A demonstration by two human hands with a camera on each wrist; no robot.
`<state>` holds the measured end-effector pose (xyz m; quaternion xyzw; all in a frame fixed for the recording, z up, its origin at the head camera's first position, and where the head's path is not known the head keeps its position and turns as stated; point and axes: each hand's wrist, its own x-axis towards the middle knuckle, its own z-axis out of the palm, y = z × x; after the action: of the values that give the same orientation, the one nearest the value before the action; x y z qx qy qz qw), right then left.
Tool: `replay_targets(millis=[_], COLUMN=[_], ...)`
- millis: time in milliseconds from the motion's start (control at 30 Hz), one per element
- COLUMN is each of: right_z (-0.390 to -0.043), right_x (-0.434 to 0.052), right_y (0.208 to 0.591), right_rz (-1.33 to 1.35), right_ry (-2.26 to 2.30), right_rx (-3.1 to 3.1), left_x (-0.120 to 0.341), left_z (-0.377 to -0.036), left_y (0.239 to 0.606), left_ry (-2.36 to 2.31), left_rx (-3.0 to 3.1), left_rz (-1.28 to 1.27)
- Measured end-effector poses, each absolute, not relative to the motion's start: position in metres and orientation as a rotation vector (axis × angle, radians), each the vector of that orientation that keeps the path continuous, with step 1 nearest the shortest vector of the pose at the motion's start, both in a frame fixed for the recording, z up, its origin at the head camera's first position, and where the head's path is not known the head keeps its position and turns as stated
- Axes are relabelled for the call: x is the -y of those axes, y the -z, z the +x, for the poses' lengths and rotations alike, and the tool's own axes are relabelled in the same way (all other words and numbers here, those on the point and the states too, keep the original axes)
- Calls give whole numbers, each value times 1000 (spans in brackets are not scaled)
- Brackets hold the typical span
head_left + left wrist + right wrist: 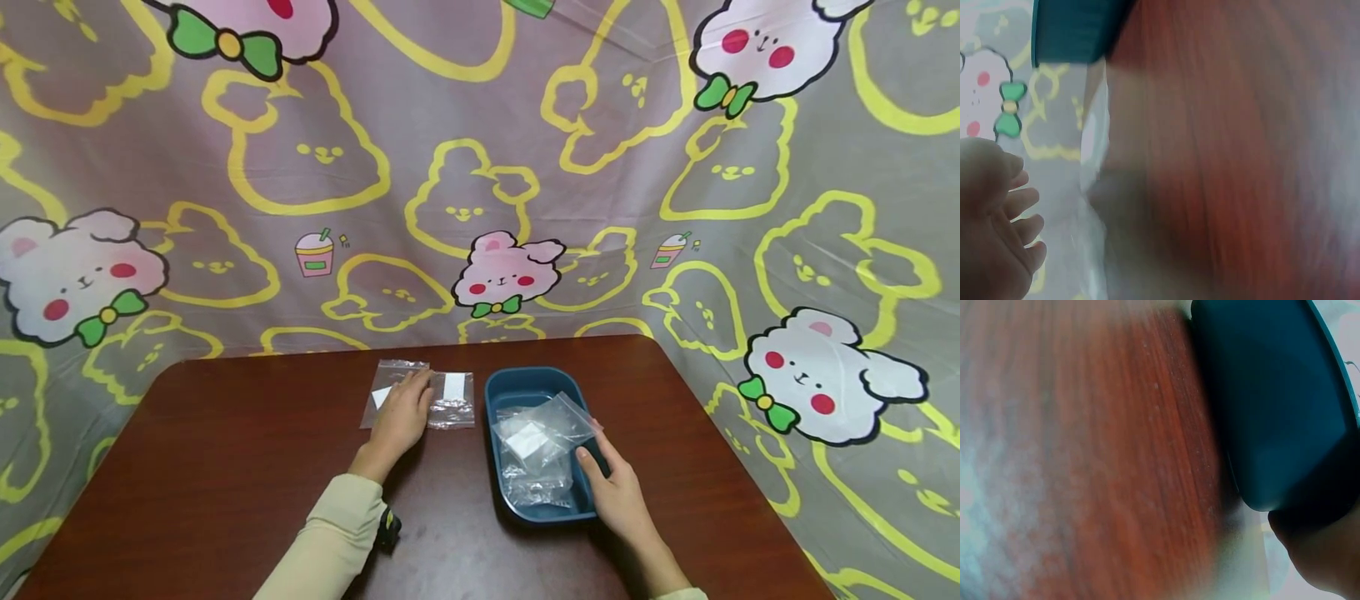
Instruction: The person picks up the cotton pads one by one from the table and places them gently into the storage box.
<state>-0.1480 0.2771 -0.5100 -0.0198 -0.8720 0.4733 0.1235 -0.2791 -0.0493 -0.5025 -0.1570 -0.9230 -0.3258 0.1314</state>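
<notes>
On the brown table, a blue plastic bin (528, 379) holds several clear zip bags (536, 483), with a white piece showing inside. My right hand (618, 492) is at the bin's right rim and pinches the corner of the top zip bag (566, 421), which lies slanted over the others. Left of the bin are two more zip bags (453, 408), each with a white piece. My left hand (401, 421) is over these bags, its fingers loosely bent in the left wrist view; whether it touches them I cannot tell. In the right wrist view the bin's wall (1272, 406) hides most of the right hand.
A cloth (465, 192) printed with cartoon animals hangs behind and beside the table (225, 467). The bin stands right of the table's middle. A dark band or device (387, 529) sits at the left wrist.
</notes>
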Motion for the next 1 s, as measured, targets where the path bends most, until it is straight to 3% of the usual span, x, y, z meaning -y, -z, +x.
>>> replay_targets(millis=[367,1000], right_z=[-147,-147], right_x=[-277,-278], right_y=[512,512], right_rz=[-26,-25], right_ry=[-1370,-1392], right_rx=[2522,2517], left_x=[79,88], left_z=[-290,-304], left_y=[513,528], left_ry=[905,837], left_rx=[2756,2897], left_rz=[-361,-374])
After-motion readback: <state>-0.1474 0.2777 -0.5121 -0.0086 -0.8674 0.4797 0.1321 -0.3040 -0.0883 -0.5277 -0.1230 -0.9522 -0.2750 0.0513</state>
